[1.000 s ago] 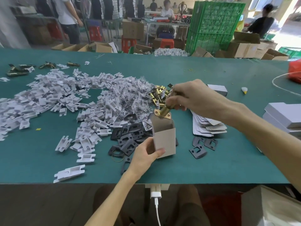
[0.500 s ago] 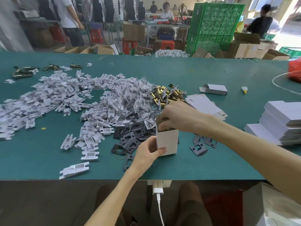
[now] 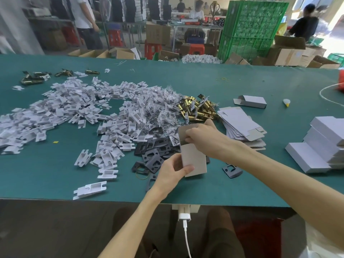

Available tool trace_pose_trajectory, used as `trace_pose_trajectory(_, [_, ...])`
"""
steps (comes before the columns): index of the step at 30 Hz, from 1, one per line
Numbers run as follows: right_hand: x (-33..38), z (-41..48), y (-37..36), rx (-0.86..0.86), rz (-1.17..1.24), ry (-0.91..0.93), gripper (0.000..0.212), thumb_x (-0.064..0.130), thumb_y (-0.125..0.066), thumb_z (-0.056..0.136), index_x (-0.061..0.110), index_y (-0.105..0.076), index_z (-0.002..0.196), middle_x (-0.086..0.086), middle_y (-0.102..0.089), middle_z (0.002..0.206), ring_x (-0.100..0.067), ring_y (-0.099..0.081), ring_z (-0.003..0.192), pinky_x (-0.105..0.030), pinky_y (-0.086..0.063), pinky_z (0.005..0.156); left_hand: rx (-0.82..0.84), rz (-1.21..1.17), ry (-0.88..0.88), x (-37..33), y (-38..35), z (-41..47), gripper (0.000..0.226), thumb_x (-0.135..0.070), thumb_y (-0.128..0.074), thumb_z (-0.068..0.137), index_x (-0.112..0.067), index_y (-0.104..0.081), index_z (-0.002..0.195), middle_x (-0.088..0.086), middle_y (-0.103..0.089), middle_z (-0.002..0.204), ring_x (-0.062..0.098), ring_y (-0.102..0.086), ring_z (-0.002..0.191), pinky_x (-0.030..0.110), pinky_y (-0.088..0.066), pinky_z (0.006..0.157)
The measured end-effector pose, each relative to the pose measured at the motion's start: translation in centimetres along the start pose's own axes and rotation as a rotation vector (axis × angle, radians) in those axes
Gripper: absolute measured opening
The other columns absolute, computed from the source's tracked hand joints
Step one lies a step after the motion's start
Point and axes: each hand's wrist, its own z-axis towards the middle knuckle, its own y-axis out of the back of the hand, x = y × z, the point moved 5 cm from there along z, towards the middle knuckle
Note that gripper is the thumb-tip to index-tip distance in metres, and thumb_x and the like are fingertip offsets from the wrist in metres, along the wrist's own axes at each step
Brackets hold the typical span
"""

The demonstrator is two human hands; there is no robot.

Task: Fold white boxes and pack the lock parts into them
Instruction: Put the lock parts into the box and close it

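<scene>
**Box standing up in both hands, top flap open**

So the white box [image 3: 194, 162] is upright over the near part of the green bench [image 3: 186, 81], grey flap sticking up at its top. The left hand [image 3: 171, 172] grips its lower half, thumb flat across the front face and fingers wrapped round the back. The right hand [image 3: 202, 135] is on the box's top end, fingers curled in at the mouth and clamped on the flap. Can't tell what's inside, the hand covers the opening.

Everything else, going off the box:
- black plates [image 3: 154, 151] right beside it on the left and partly under it
- brass latches [image 3: 197, 108] in a pile just behind it
- clear screw bags [image 3: 163, 116] behind and to the left
- a huge spread of white plastic pieces [image 3: 74, 108] well off to the left
- flat box blanks [image 3: 240, 125] stacked just to its right
- finished boxes [image 3: 320, 144] stacked far to the right
</scene>
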Motion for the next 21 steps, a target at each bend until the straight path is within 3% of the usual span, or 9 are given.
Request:
trace_pose_trajectory(3, [-0.1, 0.2, -0.7, 0.03, 0.05, -0.032, 0.025, 0.019, -0.04, 0.109, 0.023, -0.054, 0.089, 0.002, -0.064, 0.085, -0.01, -0.04, 0.074, -0.036, -0.009, 0.07, -0.003, 0.004, 0.007, 0.1, 0.0, 0.0, 0.048, -0.023, -0.082, 0.089, -0.017, -0.062, 0.132, -0.004, -0.076, 0.123, 0.012, -0.07, 0.117, 0.039, -0.056, 0.104])
trace_pose_trajectory(6, [0.0, 0.1, -0.5, 0.021, 0.041, -0.033, 0.025, 0.014, -0.041, 0.108, 0.022, -0.057, 0.091, 0.003, -0.066, 0.085, -0.015, -0.048, 0.076, -0.035, -0.018, 0.079, -0.007, 0.005, 0.013, 0.2, 0.0, 0.0, 0.047, -0.024, -0.082, 0.089, -0.019, -0.062, 0.132, -0.006, -0.076, 0.122, 0.01, -0.07, 0.116, 0.037, -0.056, 0.104])
trace_pose_trajectory(9, [1.0, -0.3, 1.2, -0.139, -0.028, 0.001, 0.025, 0.005, -0.048, 0.099, 0.026, -0.054, 0.085, 0.01, -0.066, 0.083, -0.015, -0.055, 0.075, -0.033, -0.024, 0.083, -0.012, 0.011, 0.009, 0.1, 0.0, 0.0, 0.046, -0.021, -0.082, 0.09, -0.017, -0.062, 0.132, -0.006, -0.076, 0.122, 0.01, -0.07, 0.116, 0.035, -0.056, 0.103])
trace_pose_trajectory(12, [2.9, -0.2, 3.4, -0.335, -0.051, 0.047, 0.011, 0.02, -0.054, 0.102, 0.022, -0.059, 0.093, 0.01, -0.067, 0.09, -0.016, -0.056, 0.081, -0.031, -0.028, 0.086, -0.02, 0.033, 0.0, -0.1, 0.0, 0.0, 0.045, -0.019, -0.081, 0.091, -0.015, -0.063, 0.131, -0.005, -0.076, 0.123, 0.009, -0.07, 0.115, 0.033, -0.056, 0.104])
trace_pose_trajectory(14, [4.8, 0.6, 3.9, -0.387, -0.015, 0.097, 0.012, 0.022, -0.053, 0.104, 0.019, -0.062, 0.097, 0.007, -0.066, 0.09, -0.017, -0.058, 0.084, -0.033, -0.034, 0.092, -0.023, 0.056, -0.007, -0.2, 0.0, 0.0, 0.044, -0.02, -0.081, 0.091, -0.016, -0.063, 0.132, -0.006, -0.075, 0.123, 0.008, -0.069, 0.115, 0.029, -0.055, 0.103])
trace_pose_trajectory(18, [8.6, 5.0, 2.2, -0.259, 0.084, 0.159, 0.01, 0.014, -0.054, 0.101, 0.012, -0.063, 0.097, 0.002, -0.064, 0.09, -0.019, -0.06, 0.083, -0.036, -0.041, 0.095, -0.032, 0.131, -0.028, -0.8, 0.0, -0.5, 0.038, -0.029, -0.081, 0.091, -0.027, -0.066, 0.125, -0.019, -0.075, 0.118, 0.0, -0.068, 0.113, 0.014, -0.051, 0.093])
trace_pose_trajectory(21, [9.9, 10.0, -0.3, -0.062, 0.159, 0.074, 0.016, 0.006, -0.054, 0.095, 0.008, -0.051, 0.079, -0.004, -0.057, 0.082, -0.025, -0.057, 0.075, -0.036, -0.046, 0.073, -0.045, 0.169, -0.01, -1.0, 0.0, -0.7, 0.033, -0.029, -0.079, 0.091, -0.03, -0.066, 0.122, -0.022, -0.074, 0.115, 0.0, -0.067, 0.112, 0.019, -0.054, 0.095])
